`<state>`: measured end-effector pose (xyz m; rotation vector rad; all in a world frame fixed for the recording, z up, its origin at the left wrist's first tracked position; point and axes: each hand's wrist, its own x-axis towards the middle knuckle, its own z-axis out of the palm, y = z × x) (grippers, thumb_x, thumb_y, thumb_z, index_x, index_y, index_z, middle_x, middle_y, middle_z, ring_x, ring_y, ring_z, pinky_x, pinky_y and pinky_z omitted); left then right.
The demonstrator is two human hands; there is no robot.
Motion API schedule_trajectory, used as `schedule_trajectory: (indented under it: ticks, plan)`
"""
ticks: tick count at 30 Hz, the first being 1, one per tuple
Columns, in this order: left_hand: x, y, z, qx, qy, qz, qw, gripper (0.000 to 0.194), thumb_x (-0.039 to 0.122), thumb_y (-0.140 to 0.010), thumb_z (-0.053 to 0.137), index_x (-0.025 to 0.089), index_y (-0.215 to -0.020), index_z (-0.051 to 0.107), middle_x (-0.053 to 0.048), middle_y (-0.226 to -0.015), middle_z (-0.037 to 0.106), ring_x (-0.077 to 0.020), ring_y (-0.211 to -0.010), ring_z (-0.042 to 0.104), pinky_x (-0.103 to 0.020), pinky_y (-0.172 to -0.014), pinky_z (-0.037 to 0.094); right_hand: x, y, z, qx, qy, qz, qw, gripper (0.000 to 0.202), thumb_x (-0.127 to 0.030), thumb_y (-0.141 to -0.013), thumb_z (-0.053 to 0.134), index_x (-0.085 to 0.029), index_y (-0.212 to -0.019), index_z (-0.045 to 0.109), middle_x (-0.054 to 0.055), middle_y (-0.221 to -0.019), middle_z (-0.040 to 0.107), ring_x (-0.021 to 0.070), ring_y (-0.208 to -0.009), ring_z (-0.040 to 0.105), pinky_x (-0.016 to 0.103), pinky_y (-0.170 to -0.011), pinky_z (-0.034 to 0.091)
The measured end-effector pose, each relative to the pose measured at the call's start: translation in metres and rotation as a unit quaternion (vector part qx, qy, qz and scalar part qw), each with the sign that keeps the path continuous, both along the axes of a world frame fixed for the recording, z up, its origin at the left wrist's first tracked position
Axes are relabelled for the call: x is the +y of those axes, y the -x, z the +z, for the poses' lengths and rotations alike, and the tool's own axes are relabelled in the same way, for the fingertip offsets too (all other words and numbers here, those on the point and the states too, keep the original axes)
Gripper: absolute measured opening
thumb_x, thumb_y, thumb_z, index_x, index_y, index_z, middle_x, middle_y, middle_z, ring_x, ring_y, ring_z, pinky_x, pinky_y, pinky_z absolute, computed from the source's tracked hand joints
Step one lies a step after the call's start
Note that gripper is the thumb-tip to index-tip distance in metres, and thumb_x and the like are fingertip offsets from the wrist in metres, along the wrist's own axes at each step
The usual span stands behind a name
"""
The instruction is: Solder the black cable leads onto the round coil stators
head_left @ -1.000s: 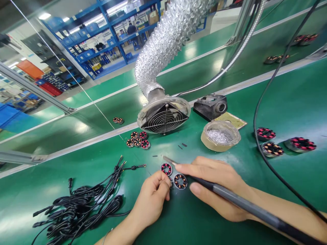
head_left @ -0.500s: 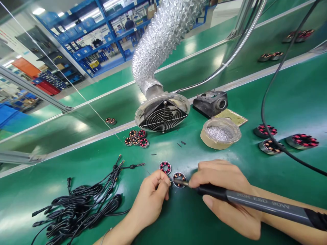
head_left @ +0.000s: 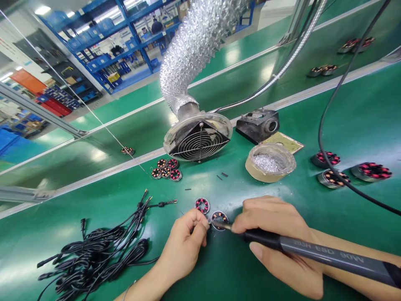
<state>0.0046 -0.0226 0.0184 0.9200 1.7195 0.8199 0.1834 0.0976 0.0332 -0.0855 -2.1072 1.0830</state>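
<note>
My right hand (head_left: 278, 238) grips a soldering iron (head_left: 326, 253) with a black and grey handle. Its tip lies over the edge of a motor stator (head_left: 219, 220) with copper-coloured windings, flat on the green bench. My left hand (head_left: 187, 240) is closed in a pinch just left of that stator. A thin strand of solder wire (head_left: 179, 209) runs into its fingers, and a short end shows beside the iron's tip. Touching or nearly touching the copper stator is a stator with red windings (head_left: 202, 205), above my left fingertips. The exact contact at the tip is too small to make out.
Black cables (head_left: 103, 251) lie bundled at left. A fume extractor hood (head_left: 198, 142) hangs over the back, near several small stators (head_left: 166, 168). Right of it are an iron stand (head_left: 258, 124) and a tub of metal shavings (head_left: 270, 165). Larger stators (head_left: 371, 171) and a hanging cord (head_left: 322, 125) are at right.
The view has shifted slightly. Both hands keep almost the same place, with the iron's tip still at the copper-wound stator; the iron's handle has turned a little.
</note>
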Motion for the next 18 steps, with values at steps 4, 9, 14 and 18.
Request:
schedule_trajectory:
  ticks: [4, 9, 14, 18]
  plan:
    - [0.0, 0.0, -0.001, -0.004, -0.001, 0.0, 1.0, 0.026, 0.038, -0.091, 0.045, 0.02, -0.071, 0.046, 0.005, -0.057, 0.047, -0.0104, -0.054, 0.036, -0.023, -0.055, 0.027, 0.003, -0.003, 0.004, -0.006, -0.004, 0.009, 1.0, 0.025, -0.009, -0.077, 0.043, -0.019, -0.094, 0.058, -0.004, -0.059, 0.045, 0.0129, -0.05, 0.043, 0.026, -0.051, 0.032]
    - [0.001, -0.001, 0.001, 0.002, 0.003, 0.002, 1.0, 0.029, 0.042, -0.09, 0.045, 0.02, -0.07, 0.046, 0.005, -0.057, 0.047, -0.0105, -0.054, 0.035, -0.023, -0.054, 0.027, 0.0, 0.001, -0.002, 0.033, 0.012, -0.007, 0.999, 0.023, -0.011, -0.076, 0.043, -0.019, -0.091, 0.058, -0.005, -0.058, 0.041, 0.0121, -0.048, 0.04, 0.027, -0.05, 0.028]
    - [0.001, 0.0, 0.002, -0.002, -0.003, 0.009, 1.0, 0.029, 0.042, -0.09, 0.047, 0.02, -0.071, 0.046, 0.005, -0.057, 0.047, -0.0106, -0.055, 0.037, -0.023, -0.056, 0.028, -0.005, 0.006, -0.01, 0.056, 0.024, -0.012, 0.998, 0.02, -0.013, -0.075, 0.042, -0.019, -0.087, 0.057, -0.005, -0.058, 0.037, 0.0115, -0.046, 0.036, 0.027, -0.049, 0.025]
    - [0.0, 0.0, 0.001, -0.005, -0.006, 0.011, 1.0, 0.031, 0.043, -0.091, 0.048, 0.02, -0.07, 0.047, 0.005, -0.057, 0.047, -0.0104, -0.056, 0.037, -0.023, -0.056, 0.028, -0.005, 0.005, -0.009, 0.051, 0.033, -0.012, 0.998, 0.02, -0.012, -0.075, 0.043, -0.019, -0.088, 0.057, -0.005, -0.058, 0.038, 0.0118, -0.047, 0.036, 0.027, -0.049, 0.025]
